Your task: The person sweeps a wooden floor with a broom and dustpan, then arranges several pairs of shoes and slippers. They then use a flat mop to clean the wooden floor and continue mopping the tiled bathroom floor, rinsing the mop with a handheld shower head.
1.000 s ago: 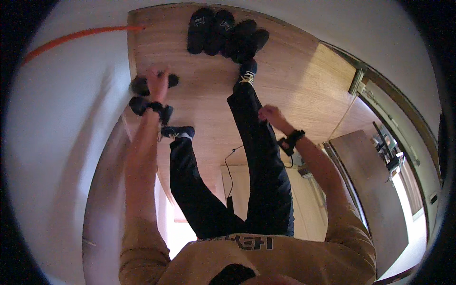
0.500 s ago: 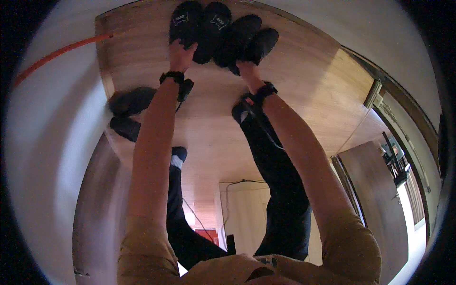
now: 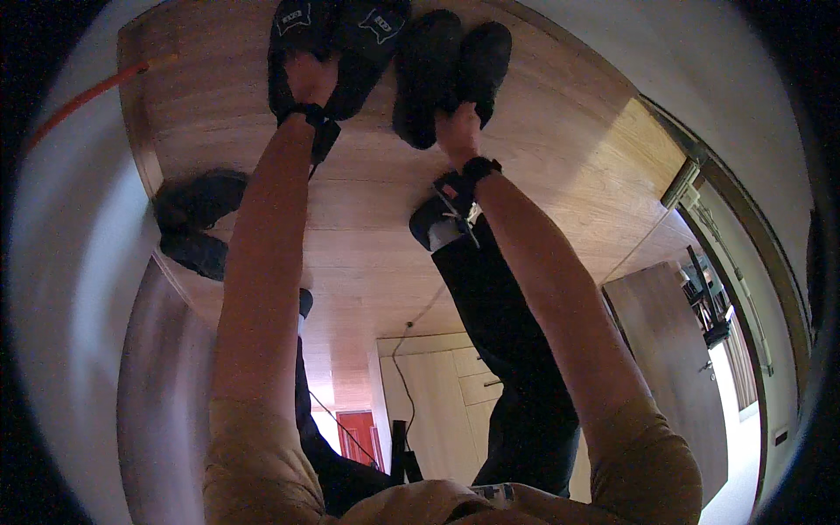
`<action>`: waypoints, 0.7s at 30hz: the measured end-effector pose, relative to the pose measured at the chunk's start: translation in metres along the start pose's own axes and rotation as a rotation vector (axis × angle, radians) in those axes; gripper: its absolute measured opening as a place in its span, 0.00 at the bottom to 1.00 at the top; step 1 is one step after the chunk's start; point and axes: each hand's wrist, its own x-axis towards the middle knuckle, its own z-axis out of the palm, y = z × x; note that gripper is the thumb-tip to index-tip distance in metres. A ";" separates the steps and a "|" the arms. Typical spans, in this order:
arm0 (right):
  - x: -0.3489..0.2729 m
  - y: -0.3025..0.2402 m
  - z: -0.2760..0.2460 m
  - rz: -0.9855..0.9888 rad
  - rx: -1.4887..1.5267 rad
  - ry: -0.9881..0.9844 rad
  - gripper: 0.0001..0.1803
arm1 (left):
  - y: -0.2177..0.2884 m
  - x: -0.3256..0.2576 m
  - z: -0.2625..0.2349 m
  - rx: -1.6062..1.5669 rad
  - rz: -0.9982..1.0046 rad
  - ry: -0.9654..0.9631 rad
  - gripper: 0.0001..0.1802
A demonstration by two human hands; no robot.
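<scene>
At the far side of the wooden floor, my left hand (image 3: 308,77) reaches onto a pair of black slippers (image 3: 366,35) with pale outlined prints on the toes. It is closed at the rear of the left slipper, its fingertips partly lost in the dark. Just to the right stands a second pair of plain dark slippers (image 3: 427,74), side by side with toes pointing away. My right hand (image 3: 459,131) is closed on their heel ends, where the two come together. Each wrist wears a black band with a small device.
Another pair of dark shoes (image 3: 199,201) lies by the left wall, beyond my left forearm. An orange-red tube (image 3: 92,101) runs along that wall. Behind my legs are a pale cabinet (image 3: 429,394) and a thin cable. A brown door (image 3: 669,367) stands at the right.
The plain slippers have been turned straighter and shifted right, away from the printed pair, with my right hand on them. The whole view has shifted slightly.
</scene>
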 end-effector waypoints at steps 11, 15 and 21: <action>0.021 -0.012 -0.019 -0.119 -0.008 -0.122 0.21 | 0.003 -0.041 -0.037 0.092 -0.167 -0.128 0.39; 0.025 -0.007 -0.011 -0.266 -0.144 -0.165 0.23 | -0.008 -0.046 -0.043 0.035 -0.123 -0.105 0.40; 0.022 0.010 -0.001 -0.102 -0.097 -0.180 0.26 | -0.014 -0.020 -0.041 0.066 -0.072 -0.075 0.38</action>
